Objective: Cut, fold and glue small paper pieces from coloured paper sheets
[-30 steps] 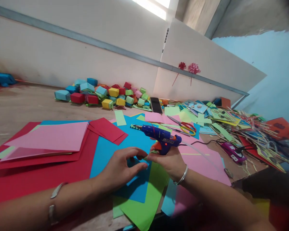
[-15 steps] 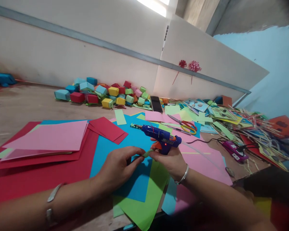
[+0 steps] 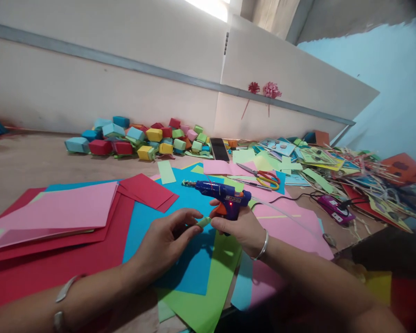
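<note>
Fingers of the left hand (image 3: 166, 236) are nearly closed, with one end of a small green paper piece (image 3: 204, 222) pinched between thumb and forefinger. Its other end is met by the thumb of the right hand (image 3: 237, 226), whose fingers are curled around the grip of a blue glue gun (image 3: 222, 192). Both held items are raised above blue, green and pink sheets near the near edge of the worktop (image 3: 38, 162). On the gun, an orange trigger, a lit red lamp and a clear glue stick at the rear can be seen; lettering is carried by its label but cannot be made out. The green piece appears narrow and folded or rolled.

The brown worktop is marked with pale smudges. To the left, a pink sheet (image 3: 62, 203) is stacked over red ones. Farther off, scissors (image 3: 263, 176) are laid on paper, and a purple power strip (image 3: 334, 209) is placed near the right edge. Along the far edge, coloured paper boxes (image 3: 125, 138) are heaped beside a dark phone (image 3: 219, 149). Behind, white panels (image 3: 152, 101) are crossed by a grey rail, with two paper flowers (image 3: 262, 89) set against it; a light-blue wall (image 3: 395, 83) is seen at the right.
</note>
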### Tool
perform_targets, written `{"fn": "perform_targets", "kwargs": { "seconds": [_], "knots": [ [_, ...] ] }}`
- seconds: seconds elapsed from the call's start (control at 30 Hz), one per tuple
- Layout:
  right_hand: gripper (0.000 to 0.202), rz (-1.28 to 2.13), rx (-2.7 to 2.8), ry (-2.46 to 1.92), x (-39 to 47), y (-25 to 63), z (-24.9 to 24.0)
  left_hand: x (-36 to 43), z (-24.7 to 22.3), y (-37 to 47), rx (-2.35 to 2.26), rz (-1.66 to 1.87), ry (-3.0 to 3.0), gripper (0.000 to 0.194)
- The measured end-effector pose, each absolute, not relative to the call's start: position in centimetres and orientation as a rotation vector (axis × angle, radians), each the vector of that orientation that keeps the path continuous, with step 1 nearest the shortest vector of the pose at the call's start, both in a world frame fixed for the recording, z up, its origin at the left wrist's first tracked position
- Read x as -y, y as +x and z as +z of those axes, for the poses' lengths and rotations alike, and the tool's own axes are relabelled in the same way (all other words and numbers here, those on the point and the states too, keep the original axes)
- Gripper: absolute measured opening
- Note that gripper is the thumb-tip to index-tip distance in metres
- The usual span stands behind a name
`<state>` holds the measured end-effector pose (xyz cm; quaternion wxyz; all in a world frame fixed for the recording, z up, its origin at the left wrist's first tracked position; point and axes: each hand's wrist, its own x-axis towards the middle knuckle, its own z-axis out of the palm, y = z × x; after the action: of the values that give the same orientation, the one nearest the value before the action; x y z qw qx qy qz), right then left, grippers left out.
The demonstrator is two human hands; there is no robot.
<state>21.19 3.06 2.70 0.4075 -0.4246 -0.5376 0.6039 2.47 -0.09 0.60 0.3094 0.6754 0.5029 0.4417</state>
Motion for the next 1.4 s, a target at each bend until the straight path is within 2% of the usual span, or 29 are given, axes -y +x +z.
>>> {"fn": "perform_targets", "kwargs": {
  "seconds": [0.13, 0.33, 0.8, 0.97, 1.13, 1.4],
  "knots": [
    [0.046, 1.563, 1.341, -1.060, -3.1, 21.1, 2.7, 0.3, 0.4, 2.5, -1.264, 1.208, 1.801, 0.018],
    [0.058, 1.688, 1.267, -1.036, -3.2, 21.1, 3.0, 0.1, 0.3, 2.2, -1.142, 1.310, 1.965, 0.026],
    [0.055, 1.943, 1.187, -0.970, -4.0, 21.5, 2.9, 0.0, -0.4, 1.9, -1.069, 1.387, 2.080, 0.040],
    [0.058, 1.951, 1.167, -0.979, -4.0, 21.5, 3.0, 0.0, -0.3, 1.9, -1.044, 1.388, 2.116, 0.032],
    [0.056, 1.984, 1.186, -0.956, -4.3, 21.8, 3.1, 0.2, 0.2, 2.2, -1.156, 1.327, 2.054, 0.015],
    [0.059, 1.856, 1.258, -0.992, -4.6, 21.9, 3.1, 0.1, 0.8, 2.5, -1.154, 1.232, 1.906, 0.011]
  ]
}}
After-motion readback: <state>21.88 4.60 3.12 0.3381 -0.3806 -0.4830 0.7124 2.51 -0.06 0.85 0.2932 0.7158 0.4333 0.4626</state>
